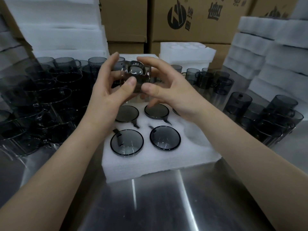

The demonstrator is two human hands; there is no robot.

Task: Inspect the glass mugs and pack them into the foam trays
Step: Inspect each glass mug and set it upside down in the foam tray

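A smoky grey glass mug (135,75) is held in the air above the foam tray (160,162), its handle facing me. My left hand (110,87) grips its left side, thumb on the front. My right hand (168,90) holds its right side with curled fingers and thumb. Below, several grey mugs sit in the white tray's round holes, among them one at the front left (127,142) and one at the front right (165,138). The tray's far part is hidden behind my hands.
Many loose grey mugs crowd the steel table on the left (46,100) and on the right (266,114). White foam trays are stacked at the back left (58,30), back centre (185,54) and right (266,52). Cardboard boxes (191,19) stand behind.
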